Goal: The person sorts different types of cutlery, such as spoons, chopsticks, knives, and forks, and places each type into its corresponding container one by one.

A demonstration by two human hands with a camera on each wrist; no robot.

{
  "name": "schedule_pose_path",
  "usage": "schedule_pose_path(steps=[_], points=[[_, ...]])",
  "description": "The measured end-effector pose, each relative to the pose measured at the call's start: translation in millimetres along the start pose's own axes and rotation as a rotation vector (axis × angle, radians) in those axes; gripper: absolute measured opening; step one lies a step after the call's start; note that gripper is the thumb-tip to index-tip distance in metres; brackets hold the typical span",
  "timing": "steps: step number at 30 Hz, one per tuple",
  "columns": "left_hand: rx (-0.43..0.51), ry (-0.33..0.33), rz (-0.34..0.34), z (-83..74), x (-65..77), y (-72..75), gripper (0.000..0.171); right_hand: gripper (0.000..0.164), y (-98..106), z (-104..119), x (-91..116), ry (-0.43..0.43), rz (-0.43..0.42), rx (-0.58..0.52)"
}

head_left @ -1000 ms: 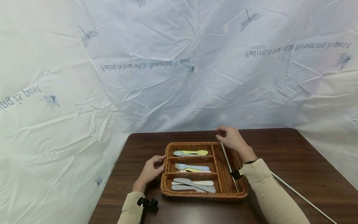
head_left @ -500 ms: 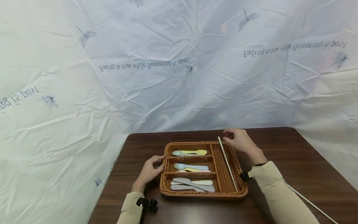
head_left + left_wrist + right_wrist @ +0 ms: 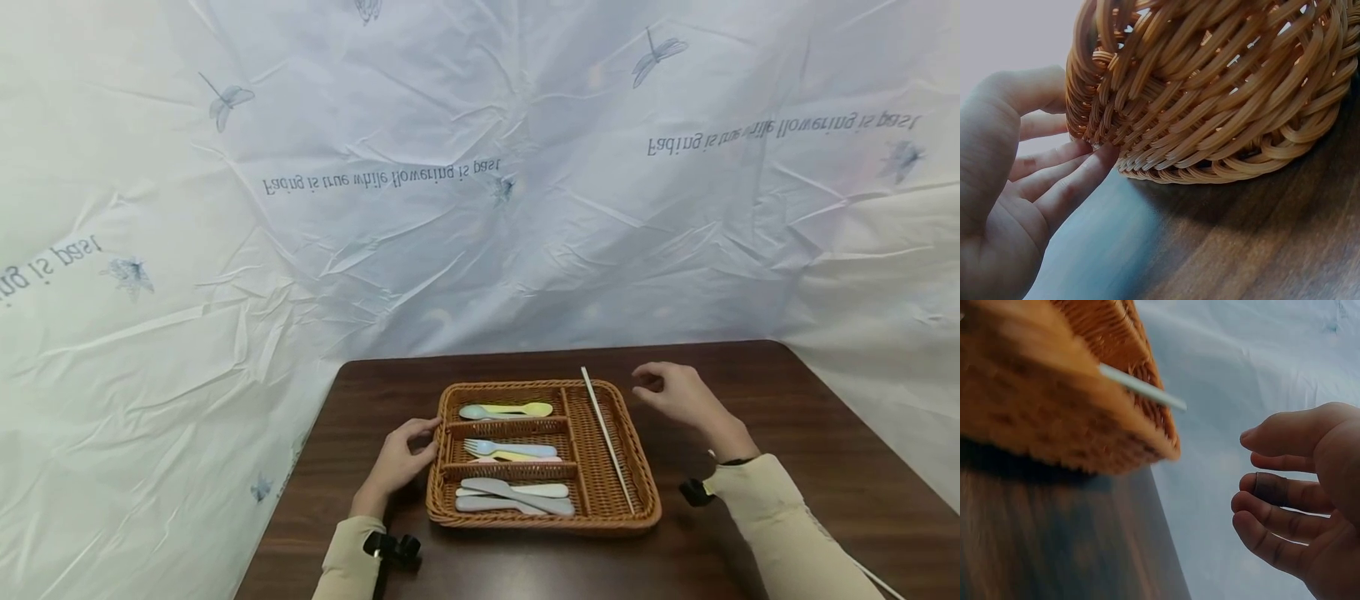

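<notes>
A brown wicker cutlery basket point(image 3: 525, 523) sits on the table. My left hand point(image 3: 401, 458) touches its left side; in the left wrist view the fingertips meet the woven wall point(image 3: 1210, 112). A long white chopstick point(image 3: 607, 442) lies in the right-hand compartment, its far end jutting over the back rim. Right of the basket, my right hand point(image 3: 682, 396) is in the air, holding nothing, fingers loosely bent. The left compartments hold spoons point(image 3: 536, 409) at the back, forks point(image 3: 525, 449) in the middle and knives point(image 3: 517, 495) at the front.
The dark wooden table point(image 3: 480, 575) reaches back to a white printed sheet point(image 3: 450, 250) that hangs behind and at the sides. A white cable point(image 3: 870, 575) shows by the right sleeve point(image 3: 780, 517). Each wrist wears a black camera mount.
My right hand has moved right, away from the basket's far rim. The chopstick's far end, earlier under that hand, now shows above the rim. My left hand stays at the basket's side.
</notes>
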State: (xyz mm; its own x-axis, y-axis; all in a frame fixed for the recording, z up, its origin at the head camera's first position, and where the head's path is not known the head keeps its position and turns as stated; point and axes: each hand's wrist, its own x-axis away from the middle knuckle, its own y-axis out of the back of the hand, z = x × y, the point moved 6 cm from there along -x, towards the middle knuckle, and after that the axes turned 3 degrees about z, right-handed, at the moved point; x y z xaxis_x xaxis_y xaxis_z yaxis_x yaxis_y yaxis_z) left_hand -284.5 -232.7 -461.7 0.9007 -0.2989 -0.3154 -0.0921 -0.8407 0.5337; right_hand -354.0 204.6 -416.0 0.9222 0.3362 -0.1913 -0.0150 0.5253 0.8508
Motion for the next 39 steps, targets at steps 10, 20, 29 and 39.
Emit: schedule_pose_path(steps=[10, 20, 29, 39], points=[[0.015, 0.01, 0.002, -0.8, 2.3, -0.7, 0.039, 0.033, -5, -29, 18, -0.042, 0.038, 0.051], [0.025, 0.02, 0.003, 3.9, 3.0, -0.4, 0.04, 0.036, -11, -44, 37, -0.064, 0.087, 0.04], [0.046, -0.004, -0.011, 4.6, 2.2, 0.5, 0.04, 0.039, -13, -59, 53, -0.085, 0.114, 0.065], [0.037, -0.026, -0.037, 3.5, 1.2, -0.1, 0.038, 0.039, -16, -73, 66, -0.102, 0.141, 0.082]])
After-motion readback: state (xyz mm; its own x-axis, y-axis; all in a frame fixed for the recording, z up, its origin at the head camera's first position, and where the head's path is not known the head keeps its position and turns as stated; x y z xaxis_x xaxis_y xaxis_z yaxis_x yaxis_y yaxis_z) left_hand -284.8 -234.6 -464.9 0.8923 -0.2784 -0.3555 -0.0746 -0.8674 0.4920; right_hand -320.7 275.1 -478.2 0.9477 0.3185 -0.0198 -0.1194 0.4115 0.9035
